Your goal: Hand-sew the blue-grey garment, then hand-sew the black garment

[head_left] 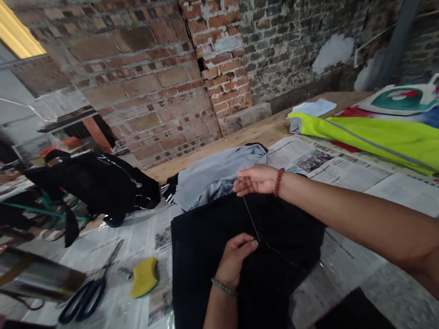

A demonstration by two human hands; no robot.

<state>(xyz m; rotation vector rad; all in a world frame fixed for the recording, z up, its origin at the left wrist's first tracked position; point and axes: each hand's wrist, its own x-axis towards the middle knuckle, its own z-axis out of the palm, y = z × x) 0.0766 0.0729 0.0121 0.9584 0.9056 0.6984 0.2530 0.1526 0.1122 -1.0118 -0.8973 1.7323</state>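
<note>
A dark folded cloth (207, 234), black or navy, lies on the newspaper in front of me. My left hand (238, 255), with a green bead bracelet, is closed in a pinch just over the cloth. Above the cloth's far edge is my right hand (259, 179), wearing a red bead bracelet, its fingertips drawn together. A thin pale thread (251, 216) stretches taut between the two hands. From the left fingertips a loose length trails to the right across the cloth. Whether a needle is in either hand is too small to make out.
Scissors (93, 287), a yellow sponge (144, 276) and a metal cylinder (33, 273) lie at left. Behind are a black bag (98, 183) and grey clothing (216, 173). A neon-yellow garment (375, 139) and an iron (404, 98) occupy the right, before a brick wall.
</note>
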